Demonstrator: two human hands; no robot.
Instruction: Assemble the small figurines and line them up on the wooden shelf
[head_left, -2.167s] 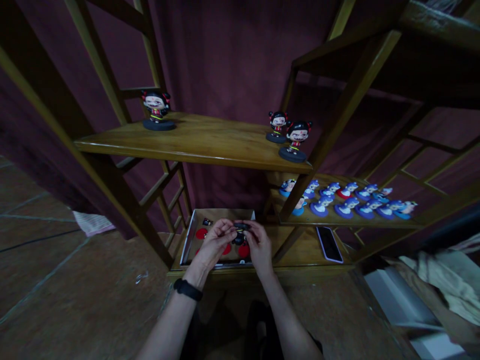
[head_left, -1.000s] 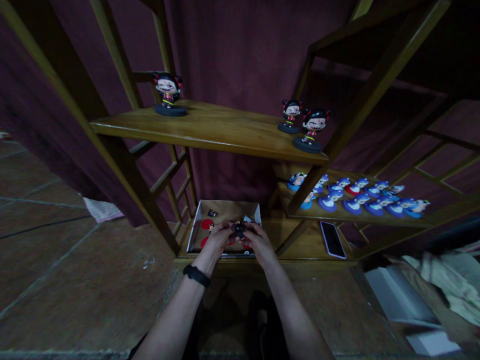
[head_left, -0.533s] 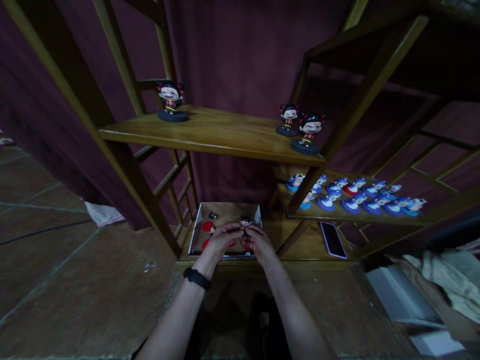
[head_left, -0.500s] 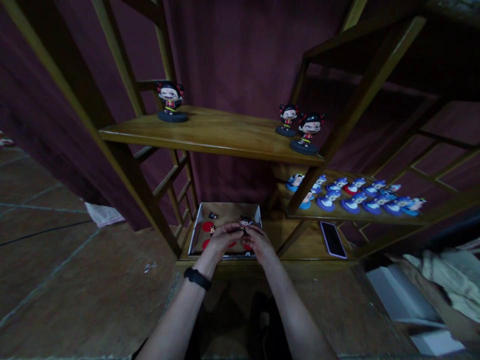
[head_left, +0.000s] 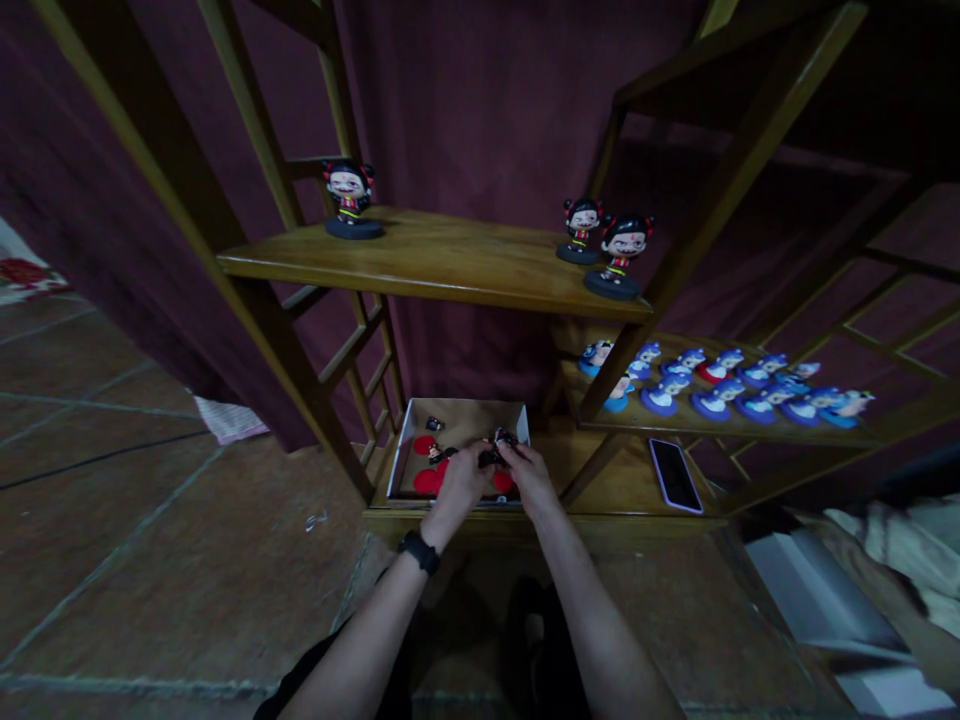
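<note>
Over a shallow cardboard box [head_left: 397,470] on the lowest shelf, both my hands are close together. My right hand [head_left: 528,472] is closed on a small black-haired figurine [head_left: 502,437] with red details. My left hand [head_left: 466,478] is closed at the figurine's left side, against a dark part that is too dim to make out. Inside the box lie several red discs [head_left: 424,482], a small dark figurine [head_left: 434,424] at the back and another figurine [head_left: 435,453] beside my left hand. My fingertips are partly hidden.
Black-haired figurines on dark round bases, one at the left [head_left: 349,195] and two at the right [head_left: 625,250], stand on the upper shelf [head_left: 450,255]. Several blue-and-white figurines [head_left: 720,398] fill the right shelf. A phone [head_left: 675,476] lies below them. Wooden posts [head_left: 300,400] frame the box.
The figurine and both hands have shifted slightly within the box area, and my left hand has turned with its back more upward. The whole view has shifted slightly.
</note>
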